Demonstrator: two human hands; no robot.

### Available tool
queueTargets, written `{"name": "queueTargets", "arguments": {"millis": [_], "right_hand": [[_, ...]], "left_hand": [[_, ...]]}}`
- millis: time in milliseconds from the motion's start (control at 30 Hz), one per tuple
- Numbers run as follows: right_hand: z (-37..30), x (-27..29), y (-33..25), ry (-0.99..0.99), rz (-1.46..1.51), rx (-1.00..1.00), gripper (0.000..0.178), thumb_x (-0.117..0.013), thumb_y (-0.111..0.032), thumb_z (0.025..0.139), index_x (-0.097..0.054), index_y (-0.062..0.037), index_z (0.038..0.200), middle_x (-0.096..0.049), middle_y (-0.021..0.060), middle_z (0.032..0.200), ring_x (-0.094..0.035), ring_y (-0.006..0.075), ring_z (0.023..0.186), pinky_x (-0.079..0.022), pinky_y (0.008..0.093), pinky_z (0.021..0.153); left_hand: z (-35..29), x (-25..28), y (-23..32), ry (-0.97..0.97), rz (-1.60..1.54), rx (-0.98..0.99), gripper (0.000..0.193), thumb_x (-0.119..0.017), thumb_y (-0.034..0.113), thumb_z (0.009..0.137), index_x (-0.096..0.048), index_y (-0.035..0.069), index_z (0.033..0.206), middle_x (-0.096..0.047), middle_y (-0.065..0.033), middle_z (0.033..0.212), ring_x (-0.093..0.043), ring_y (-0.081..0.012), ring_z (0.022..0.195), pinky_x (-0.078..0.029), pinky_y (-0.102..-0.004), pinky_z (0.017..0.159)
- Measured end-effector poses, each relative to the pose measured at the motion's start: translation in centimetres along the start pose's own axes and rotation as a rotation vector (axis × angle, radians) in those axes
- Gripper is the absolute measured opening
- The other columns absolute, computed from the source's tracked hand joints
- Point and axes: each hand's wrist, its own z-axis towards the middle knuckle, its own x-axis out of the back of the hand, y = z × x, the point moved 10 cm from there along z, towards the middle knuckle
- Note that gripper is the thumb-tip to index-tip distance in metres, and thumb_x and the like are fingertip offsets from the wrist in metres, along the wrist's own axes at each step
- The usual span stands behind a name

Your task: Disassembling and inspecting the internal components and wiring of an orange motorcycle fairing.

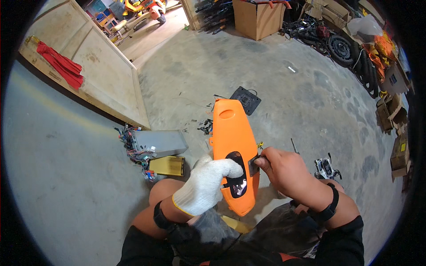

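Observation:
A long orange plastic housing stands tilted between my knees. An oval opening with a dark inside shows in its lower half. My left hand, in a white knitted glove, is closed on the housing's left side, its thumb reaching over the opening. My bare right hand pinches at a small dark flat piece on the housing's right edge. The fingertips partly cover this piece, so its kind and how it is fastened cannot be made out.
On the floor to the left lie a grey metal box with bundled wires and a yellow box. Ahead is a black square plate. At right are a silver-and-black part and a thin rod. A wooden door stands at left; cardboard boxes line the far side.

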Motion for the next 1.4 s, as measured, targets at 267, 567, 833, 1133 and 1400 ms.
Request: {"name": "queueTargets", "arguments": {"millis": [267,567,833,1133,1400], "right_hand": [[-0.5,-1.5,1.7,-0.175,0.015,-0.154,0.017,-0.054,-0.019,0.096,-0.052,-0.0037,0.089,-0.061,0.0173,0.069,-0.062,0.0406,0.062,-0.049,0.0486,0.054],[-0.6,0.0,-0.4,0.020,-0.101,0.077,0.014,-0.059,-0.006,0.079,-0.053,-0.0065,0.091,-0.062,0.0121,0.079,-0.063,0.0331,0.073,-0.050,0.0417,0.060],[-0.4,-0.9,0.0,0.042,-0.093,0.065,0.012,-0.059,-0.012,0.082,-0.050,-0.0059,0.087,-0.061,0.0120,0.075,-0.061,0.0376,0.070,-0.048,0.0460,0.060],[-0.3,-2.1,2.2,-0.153,0.168,-0.175,0.022,-0.054,-0.026,0.096,-0.054,-0.0042,0.097,-0.064,0.0187,0.078,-0.062,0.0423,0.071,-0.049,0.0506,0.062],[-0.4,-2.0,1.1,-0.103,0.029,-0.049,0.020,-0.055,-0.022,0.095,-0.051,-0.0030,0.098,-0.063,0.0180,0.078,-0.063,0.0409,0.072,-0.049,0.0501,0.060]], "left_hand": [[-0.6,0.0,0.7,-0.012,0.167,-0.082,0.023,-0.060,-0.003,0.077,-0.063,-0.001,0.099,-0.065,-0.0117,0.089,-0.065,-0.0195,0.081,-0.055,-0.0327,0.075],[-0.7,0.0,2.8,-0.053,0.776,-0.409,0.033,-0.054,0.008,0.076,-0.063,-0.002,0.106,-0.067,-0.0093,0.090,-0.066,-0.0191,0.079,-0.054,-0.0294,0.075],[-0.9,-0.5,2.6,-0.061,1.023,-0.519,0.035,-0.066,-0.012,0.062,-0.067,0.004,0.093,-0.069,-0.0113,0.091,-0.066,-0.0323,0.086,-0.053,-0.0354,0.076],[-0.2,0.3,1.3,0.032,0.355,-0.087,0.030,-0.064,-0.010,0.069,-0.067,0.003,0.095,-0.068,-0.0115,0.086,-0.067,-0.0246,0.080,-0.054,-0.0331,0.072],[0.4,-0.1,0.6,-0.052,0.316,-0.077,0.030,-0.059,0.003,0.074,-0.063,0.001,0.104,-0.066,-0.0108,0.088,-0.066,-0.0217,0.079,-0.054,-0.0317,0.072]]}}
